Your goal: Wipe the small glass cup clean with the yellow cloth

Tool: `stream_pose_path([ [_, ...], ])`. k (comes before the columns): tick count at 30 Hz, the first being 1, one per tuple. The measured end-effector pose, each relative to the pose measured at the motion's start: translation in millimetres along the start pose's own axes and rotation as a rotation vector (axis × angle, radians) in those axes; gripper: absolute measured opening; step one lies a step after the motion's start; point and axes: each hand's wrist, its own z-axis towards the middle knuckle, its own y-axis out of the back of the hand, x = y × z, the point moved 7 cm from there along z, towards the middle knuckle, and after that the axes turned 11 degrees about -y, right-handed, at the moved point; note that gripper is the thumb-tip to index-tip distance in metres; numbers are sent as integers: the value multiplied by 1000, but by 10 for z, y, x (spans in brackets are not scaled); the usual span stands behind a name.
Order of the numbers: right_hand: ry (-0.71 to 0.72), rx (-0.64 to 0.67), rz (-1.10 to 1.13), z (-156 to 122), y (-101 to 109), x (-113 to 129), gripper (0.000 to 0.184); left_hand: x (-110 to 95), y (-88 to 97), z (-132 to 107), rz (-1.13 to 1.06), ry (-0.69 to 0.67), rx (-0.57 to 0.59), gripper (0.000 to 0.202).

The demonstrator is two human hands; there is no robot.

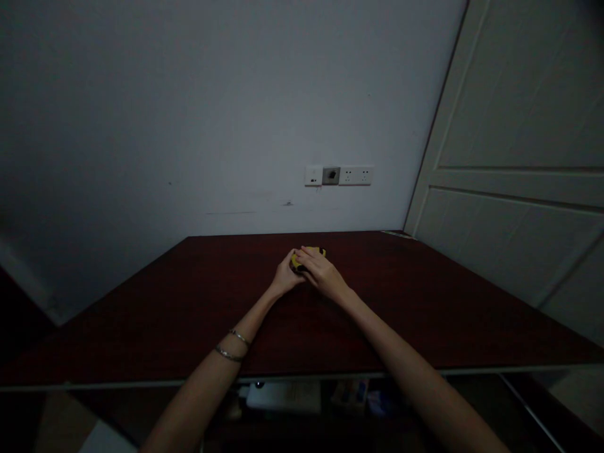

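Both hands meet over a small yellow-and-black object (317, 250) near the middle of the dark red tabletop (198, 302). My left hand (285, 275) is wrapped round its left side. Across the top and near side lies my right hand (324, 274), fingers bent over it and pointing left. Much of the object is covered by the fingers, so its exact kind cannot be made out. Yellow shows at its upper right and left, with black at the edges. Two metal bracelets (228, 354) circle my left forearm.
Behind the table rises a pale wall (236, 113) with a row of sockets (355, 175). A panelled white door (519, 145) stands along the right. Under the table's front edge (330, 377), a shelf holds a white box-like item (283, 396) and dim packages (350, 393).
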Motion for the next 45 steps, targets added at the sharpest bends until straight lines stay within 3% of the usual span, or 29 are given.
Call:
stream_pose_path([
  [3,-16,-22,53,22,50,5,40,-77,-24,7,17,-39,21,82],
  [7,-293,-176,236,135,150,-252,32,-143,-48,-12,49,17,17,86],
  [10,-428,-197,303,164,138,-379,28,-137,-27,-23,70,63,-20,90],
  [13,-373,-193,266,117,144,-306,29,-101,-33,-23,59,80,1,85],
  [18,-89,-63,95,-23,80,17,37,-89,-22,-2,38,33,15,71],
  [20,-49,-45,67,-28,62,50,39,-89,-5,4,41,20,-4,69],
  [27,-245,-237,215,88,143,-126,31,-65,9,14,7,22,-44,65],
  [34,-168,-160,207,7,122,78,33,-9,46,38,-84,125,-81,60],
  [41,-504,-361,464,92,172,-301,31,-134,7,14,-135,188,-63,65],
  [45,-484,-393,483,24,154,-242,32,-66,13,-11,-184,256,-86,65],
])
